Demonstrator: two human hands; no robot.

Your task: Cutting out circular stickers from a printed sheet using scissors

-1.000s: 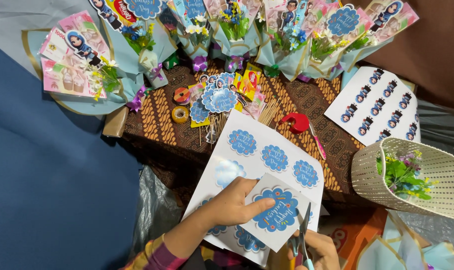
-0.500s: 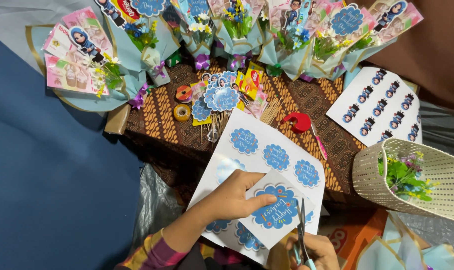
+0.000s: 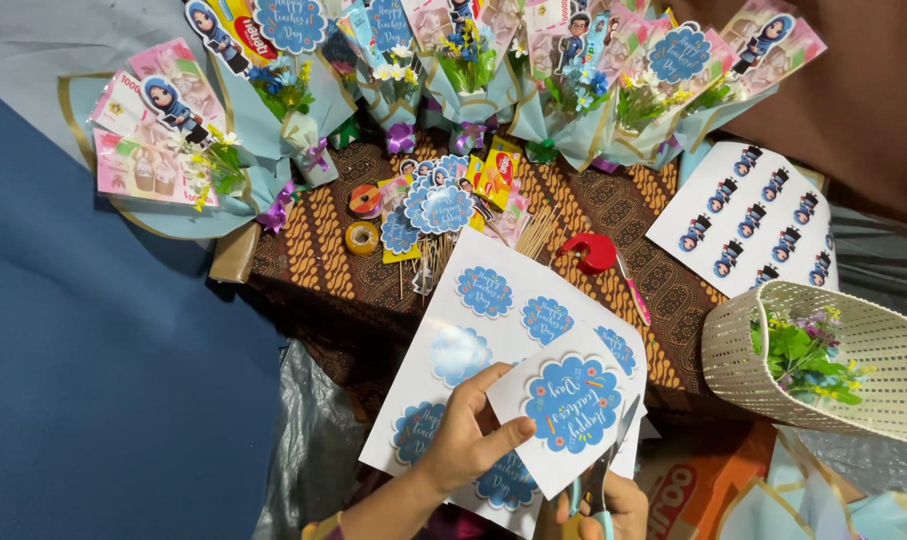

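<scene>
Tabletop (image 3: 323, 270) under a patterned brown cloth lay beyond the hands, crowded with bouquets (image 3: 453, 70) along its far edge, a basket (image 3: 743, 350) to the right. Nearer, a glossy sheet (image 3: 443, 400) of blue badges lay under the hands. The left hand (image 3: 468, 440) pinched a cut piece (image 3: 568, 405) by its left edge: light, thin, bendable, probably slick. The right hand (image 3: 603, 505) gripped scissors (image 3: 608, 465), blades parted at the piece's lower right edge.

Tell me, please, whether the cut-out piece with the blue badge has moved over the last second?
Yes. The cut-out piece has turned clockwise in the left hand, against the sticker sheet beneath.
</scene>
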